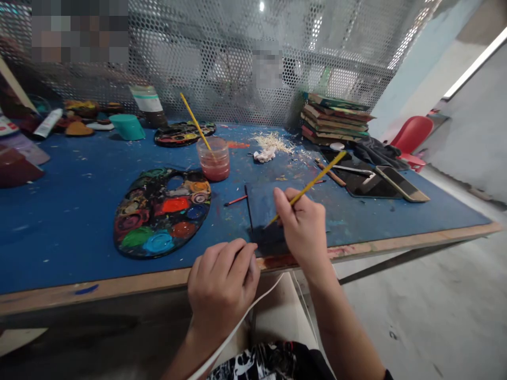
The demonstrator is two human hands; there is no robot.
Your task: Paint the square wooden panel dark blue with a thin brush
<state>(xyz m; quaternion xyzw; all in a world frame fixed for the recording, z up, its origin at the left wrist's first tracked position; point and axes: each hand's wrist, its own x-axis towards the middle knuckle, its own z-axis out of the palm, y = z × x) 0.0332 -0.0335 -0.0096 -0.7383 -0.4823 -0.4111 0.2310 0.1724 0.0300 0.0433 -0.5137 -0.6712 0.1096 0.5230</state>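
Note:
My right hand (303, 227) is closed in a pinch round a yellow paintbrush (322, 173), its handle slanting up to the right. The brush's lower end points down at a dark blue painted panel (261, 203) lying at the table's front edge. My left hand (224, 277) rests at that edge with fingers curled, their tips by the panel's lower left corner. Whatever those fingers may hold is hidden. Left of the panel lie a small red stick (236, 200) and a black palette (148, 216) with blobs of green, blue, red and orange paint.
A plastic cup (214, 161) of reddish water holds another yellow brush (195, 120). Behind are a second palette (186, 133), a teal cup (127, 127), a jar (148, 105) and wood shavings (271, 141). Rightward are stacked boards (335, 119), a tablet (364, 182) and a phone (402, 184).

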